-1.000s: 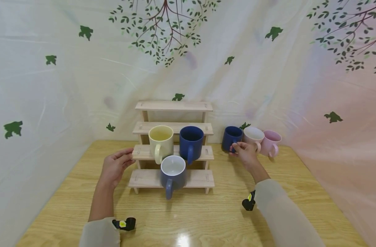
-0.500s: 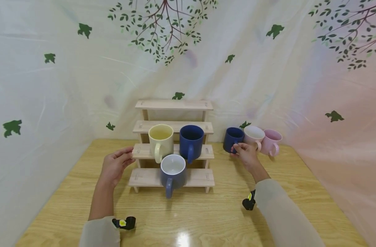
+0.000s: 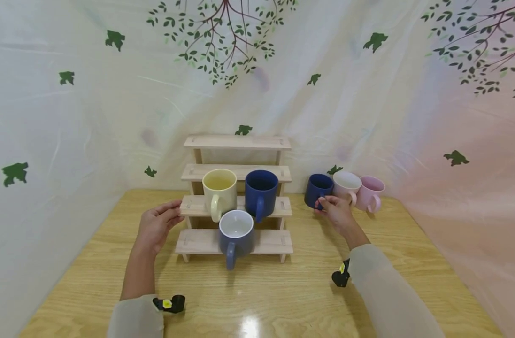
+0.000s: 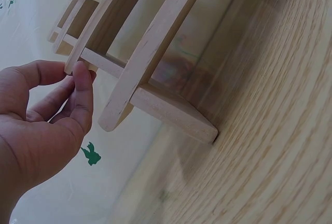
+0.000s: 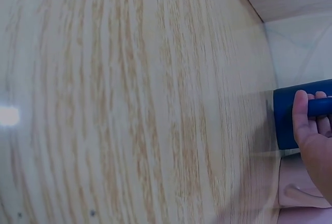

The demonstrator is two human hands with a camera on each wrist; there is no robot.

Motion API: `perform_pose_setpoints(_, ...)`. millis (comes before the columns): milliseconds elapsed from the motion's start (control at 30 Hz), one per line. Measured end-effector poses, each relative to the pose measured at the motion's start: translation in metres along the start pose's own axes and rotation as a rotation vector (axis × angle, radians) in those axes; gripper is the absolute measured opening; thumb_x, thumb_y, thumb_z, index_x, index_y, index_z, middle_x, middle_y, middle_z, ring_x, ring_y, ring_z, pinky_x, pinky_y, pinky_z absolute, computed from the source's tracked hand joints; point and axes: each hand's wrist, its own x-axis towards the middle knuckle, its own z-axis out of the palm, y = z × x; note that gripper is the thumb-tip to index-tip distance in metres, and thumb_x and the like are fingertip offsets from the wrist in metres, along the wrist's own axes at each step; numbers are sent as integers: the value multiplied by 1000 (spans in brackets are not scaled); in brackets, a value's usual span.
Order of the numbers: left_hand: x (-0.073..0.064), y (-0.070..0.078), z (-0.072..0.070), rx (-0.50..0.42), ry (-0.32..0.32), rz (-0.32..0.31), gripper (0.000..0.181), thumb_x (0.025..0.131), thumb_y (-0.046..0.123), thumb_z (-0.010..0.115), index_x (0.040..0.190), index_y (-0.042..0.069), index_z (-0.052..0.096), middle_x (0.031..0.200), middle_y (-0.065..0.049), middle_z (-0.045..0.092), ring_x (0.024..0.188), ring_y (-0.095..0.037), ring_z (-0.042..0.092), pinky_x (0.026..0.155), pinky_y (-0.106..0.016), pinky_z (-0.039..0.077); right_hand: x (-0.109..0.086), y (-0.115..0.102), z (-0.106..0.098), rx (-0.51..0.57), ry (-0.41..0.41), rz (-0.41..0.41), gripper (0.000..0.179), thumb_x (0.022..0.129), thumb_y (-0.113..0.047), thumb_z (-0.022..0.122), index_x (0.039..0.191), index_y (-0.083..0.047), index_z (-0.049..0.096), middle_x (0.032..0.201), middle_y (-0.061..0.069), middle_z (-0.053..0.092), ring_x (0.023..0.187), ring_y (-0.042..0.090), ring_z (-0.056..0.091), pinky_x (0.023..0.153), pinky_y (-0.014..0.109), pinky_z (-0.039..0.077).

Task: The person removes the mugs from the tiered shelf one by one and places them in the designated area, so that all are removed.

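Observation:
My left hand [image 3: 157, 228] pinches the left end of a shelf board on the stepped wooden rack [image 3: 189, 240]; in the left wrist view, thumb and fingertips of the hand [image 4: 49, 110] meet at the board's end. Over on the right, my right hand [image 3: 339, 213] grips the handle of a dark blue mug [image 3: 314, 190] that stands on the table. The right wrist view has this blue mug [image 5: 287, 120] at its right edge, with fingers curled round the handle. A yellow mug [image 3: 220, 190] and another blue mug [image 3: 261, 192] sit on the second step, a grey-blue mug [image 3: 237, 239] on the lowest.
Beside the held mug stand a mug with a white inside [image 3: 346, 182], partly behind my hand, and a pink mug [image 3: 369, 195]. The rack's two upper boards [image 3: 238, 142] bear nothing. A leaf-printed curtain [image 3: 156, 108] hangs behind the wooden table [image 3: 240, 300].
Both hands keep their places on the rack and the mug handle. The held blue mug has shifted very slightly; the whole view has drifted a little.

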Motion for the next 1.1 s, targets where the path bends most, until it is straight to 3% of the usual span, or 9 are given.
perform_pose_setpoints(267,1,-1,0,-7,-2,4,36,101,-2,61,134,-15,57,110,2,71,92,-11,71,86,-22,61,0,0,-2,2,-30,-4,15,106,-1,52,100,11,58,93,8,62,92,16,63,104,48,54)
perform_pose_setpoints(567,1,-1,-1,0,-6,1,42,101,-2,60,138,-19,51,109,2,71,91,-10,71,86,-22,61,-1,-9,-10,-130,25,69,20,104,-12,61,113,6,59,94,4,64,84,15,69,89,41,63)
perform_pose_setpoints(933,0,0,1,2,-4,-2,39,101,-1,61,136,-16,55,110,2,71,91,-11,71,86,-22,61,-10,-23,-20,-276,18,14,30,104,-20,64,119,6,61,96,-1,65,85,13,67,82,37,65)
perform_pose_setpoints(1100,0,0,1,-10,0,-4,35,100,-2,61,133,-14,59,108,2,72,90,-10,71,86,-23,61,-16,-34,-14,-424,-40,-47,40,104,-26,64,123,9,60,111,13,68,98,24,68,83,36,64)
